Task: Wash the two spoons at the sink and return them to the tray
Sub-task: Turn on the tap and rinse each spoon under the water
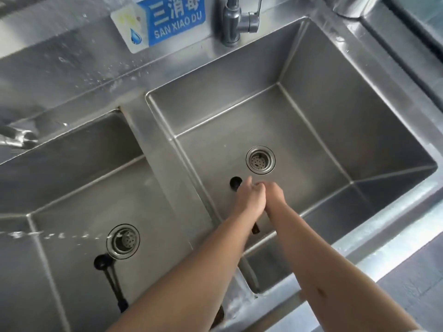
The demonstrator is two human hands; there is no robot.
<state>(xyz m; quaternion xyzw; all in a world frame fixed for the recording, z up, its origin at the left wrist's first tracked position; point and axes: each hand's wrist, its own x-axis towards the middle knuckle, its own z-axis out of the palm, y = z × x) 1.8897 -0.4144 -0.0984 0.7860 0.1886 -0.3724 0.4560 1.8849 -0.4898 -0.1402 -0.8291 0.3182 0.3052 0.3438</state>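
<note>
One dark spoon (236, 182) pokes out past your left hand (250, 200), its handle end showing below the wrists; another lies in the left basin (72, 188). Your right hand (275, 195) presses against the left, its grip hidden. You seem mid-scrub in the right basin (359, 116); next, fetch the other spoon.

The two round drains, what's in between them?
In the head view, the steel divider wall separates the left drain from the right drain.
</note>
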